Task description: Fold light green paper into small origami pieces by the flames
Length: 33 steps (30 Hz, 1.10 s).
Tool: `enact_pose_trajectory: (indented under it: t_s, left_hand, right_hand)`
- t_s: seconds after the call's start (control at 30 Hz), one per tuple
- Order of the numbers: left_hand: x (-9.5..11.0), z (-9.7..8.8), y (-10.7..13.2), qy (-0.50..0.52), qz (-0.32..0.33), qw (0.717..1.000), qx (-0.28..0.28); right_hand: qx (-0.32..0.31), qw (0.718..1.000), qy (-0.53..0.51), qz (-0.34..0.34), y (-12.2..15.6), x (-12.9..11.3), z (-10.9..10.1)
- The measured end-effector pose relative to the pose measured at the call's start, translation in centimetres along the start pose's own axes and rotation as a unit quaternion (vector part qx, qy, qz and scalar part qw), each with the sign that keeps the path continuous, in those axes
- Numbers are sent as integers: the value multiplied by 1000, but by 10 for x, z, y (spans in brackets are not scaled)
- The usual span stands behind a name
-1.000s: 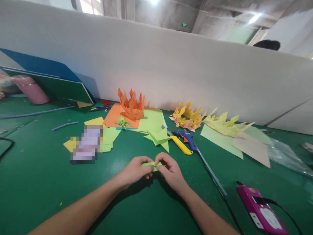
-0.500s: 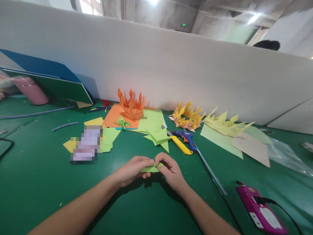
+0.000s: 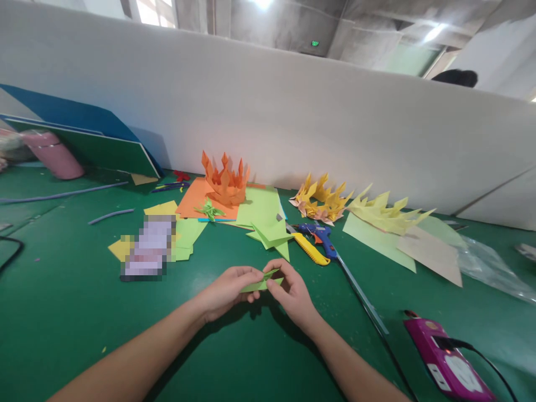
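A small folded strip of light-green paper is held just above the dark green counter, low in the middle of the view, between the two hands. Its long axis runs nearly left to right, tilted so that the right end rises to a small pointed flap by the right thumb. The left hand takes the left end, its grip pressed together on the paper with the thumb on top and the fingers curled beneath. The right hand takes the right end, its grip likewise pinching the strip between thumb and forefinger. Both hands touch the strip, one at each end. The nearest other things lie beyond the hands, near but apart: a folded light-green paper star and a yellow utility knife, with a blue glue gun just behind the knife. A long thin metal strip runs from there down to the right, passing to the right of the right wrist. A magenta plastic device with a black cord sits near the lower right edge.
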<state>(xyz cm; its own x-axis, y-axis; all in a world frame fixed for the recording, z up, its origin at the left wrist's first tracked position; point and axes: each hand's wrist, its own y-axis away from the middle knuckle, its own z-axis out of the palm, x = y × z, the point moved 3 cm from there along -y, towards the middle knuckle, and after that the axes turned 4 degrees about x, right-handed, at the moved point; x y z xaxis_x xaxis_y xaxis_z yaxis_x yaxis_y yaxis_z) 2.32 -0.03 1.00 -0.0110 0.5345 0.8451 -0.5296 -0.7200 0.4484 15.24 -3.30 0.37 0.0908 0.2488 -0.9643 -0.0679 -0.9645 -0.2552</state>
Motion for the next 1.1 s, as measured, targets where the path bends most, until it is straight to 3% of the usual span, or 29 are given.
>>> enact_pose_trajectory:
  t_s: [0.13,0.47,0.83,1.1]
  left_hand:
    - [-2,0,-1,-22,30,999,6]
    - [0,-9,-4,-11,127,981,144]
    - [-2,-3,-3,-22,128,979,160]
    - [3,-1,-1,-27,145,974,172]
  right_hand:
    - [4,1000,-1,22,-1,1,2]
    - [57,996,-17,60,-3,9,3]
    - [24,997,-22,65,1,9,11]
    - [39,998,-12,52,1,8,9]
